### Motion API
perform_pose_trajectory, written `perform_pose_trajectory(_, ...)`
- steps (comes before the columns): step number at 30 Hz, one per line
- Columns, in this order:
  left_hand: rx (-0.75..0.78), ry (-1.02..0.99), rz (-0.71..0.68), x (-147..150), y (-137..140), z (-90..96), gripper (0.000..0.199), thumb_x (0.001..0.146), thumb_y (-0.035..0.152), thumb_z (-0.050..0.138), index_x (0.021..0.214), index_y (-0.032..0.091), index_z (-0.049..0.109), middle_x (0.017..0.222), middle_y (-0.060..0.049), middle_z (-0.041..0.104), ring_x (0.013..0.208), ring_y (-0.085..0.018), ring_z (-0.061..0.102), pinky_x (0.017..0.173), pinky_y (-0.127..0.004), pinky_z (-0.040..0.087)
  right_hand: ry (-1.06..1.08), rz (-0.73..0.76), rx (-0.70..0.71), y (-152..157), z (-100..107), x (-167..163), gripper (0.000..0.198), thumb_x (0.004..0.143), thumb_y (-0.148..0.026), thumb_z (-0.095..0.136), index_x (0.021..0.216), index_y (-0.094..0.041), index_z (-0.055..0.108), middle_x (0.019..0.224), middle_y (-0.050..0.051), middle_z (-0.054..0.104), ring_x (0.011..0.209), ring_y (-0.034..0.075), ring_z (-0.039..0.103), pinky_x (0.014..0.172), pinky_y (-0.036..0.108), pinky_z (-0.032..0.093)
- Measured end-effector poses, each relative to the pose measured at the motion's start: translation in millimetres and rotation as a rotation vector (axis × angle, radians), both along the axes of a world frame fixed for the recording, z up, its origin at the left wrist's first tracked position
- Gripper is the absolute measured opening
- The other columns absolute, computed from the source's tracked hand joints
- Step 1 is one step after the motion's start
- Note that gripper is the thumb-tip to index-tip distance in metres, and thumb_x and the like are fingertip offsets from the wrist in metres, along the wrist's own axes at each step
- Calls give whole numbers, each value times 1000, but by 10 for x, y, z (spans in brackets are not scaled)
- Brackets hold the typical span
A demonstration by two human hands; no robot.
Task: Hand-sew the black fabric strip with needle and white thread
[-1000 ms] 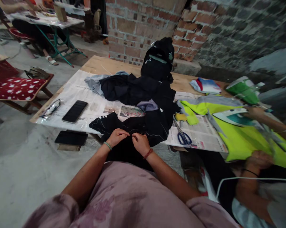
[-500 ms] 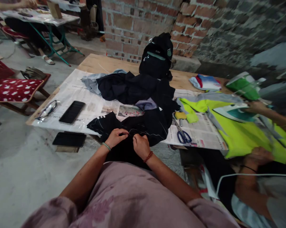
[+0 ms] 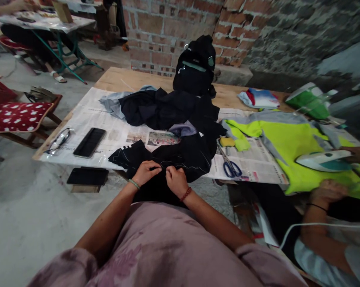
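Note:
A black garment [image 3: 186, 153] with white stitch lines lies bunched at the table's front edge and hangs over it. My left hand [image 3: 146, 172] pinches its near edge between thumb and fingers; a green bead bracelet circles that wrist. Close beside it, my right hand [image 3: 176, 181] is closed at the same edge, wearing a reddish bead bracelet. Whether a needle or thread sits between the fingertips is too small to tell. Dark blue-handled scissors [image 3: 231, 167] and a yellow sponge-like block [image 3: 227, 142] lie to the right of the garment.
Newspaper [image 3: 111, 145] covers the table, with a phone [image 3: 89, 142] and glasses [image 3: 59, 141] on the left. A black backpack [image 3: 194, 69] stands behind. At right, a co-worker's hand guides an iron [image 3: 323, 160] over a yellow-green garment [image 3: 283, 139]. Another phone [image 3: 87, 176] sits below the table edge.
The co-worker's iron has moved right and nearer across the yellow-green garment. My two hands stay at the black garment's edge with hardly any movement. The view has shifted slightly.

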State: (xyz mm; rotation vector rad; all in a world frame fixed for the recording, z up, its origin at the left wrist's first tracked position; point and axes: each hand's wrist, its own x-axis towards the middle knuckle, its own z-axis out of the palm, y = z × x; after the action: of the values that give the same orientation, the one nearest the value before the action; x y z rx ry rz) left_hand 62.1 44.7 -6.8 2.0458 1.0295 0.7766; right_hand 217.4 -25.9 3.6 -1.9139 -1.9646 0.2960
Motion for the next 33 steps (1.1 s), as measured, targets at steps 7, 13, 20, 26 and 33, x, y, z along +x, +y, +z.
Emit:
perform_pose_trajectory(7, 58, 36, -67, 7, 19, 122, 10, 74, 23, 60, 78, 19, 69, 76, -1, 69, 72, -13, 62, 73, -25, 46, 14, -11, -1, 18, 68, 18, 20, 85, -21, 41, 89, -18, 60, 71, 3, 65, 66, 14, 57, 71, 27, 29)
perform_pose_trajectory(13, 89, 3, -13, 43, -28, 141, 11, 74, 23, 59, 75, 19, 69, 73, -2, 68, 70, -13, 62, 70, -23, 47, 26, -14, 0, 17, 83, 10, 19, 85, -21, 42, 89, -17, 61, 71, 3, 65, 65, 14, 57, 73, 27, 29)
perform_pose_trajectory(20, -70, -5, 52, 84, -23, 167, 17, 75, 26, 54, 72, 18, 68, 74, -1, 69, 71, -13, 62, 70, -22, 47, 80, 14, 0, 56, 105, 26, 15, 85, -22, 46, 85, -20, 61, 76, 0, 67, 69, 11, 58, 75, 26, 28)
perform_pose_trajectory(26, -112, 74, 79, 75, -23, 199, 16, 73, 27, 55, 75, 18, 68, 78, 0, 69, 75, -14, 62, 74, -23, 46, 54, 9, 6, 78, 135, 73, 13, 86, -23, 47, 83, -18, 59, 81, 1, 67, 74, 13, 59, 76, 29, 27)
perform_pose_trajectory(33, -81, 195, 57, 83, -34, 210, 12, 70, 21, 55, 72, 18, 67, 76, 0, 67, 73, -14, 60, 72, -24, 44, -38, 54, 58, 37, 80, 74, 14, 87, -25, 47, 82, -17, 57, 79, 3, 65, 74, 14, 57, 75, 30, 26)
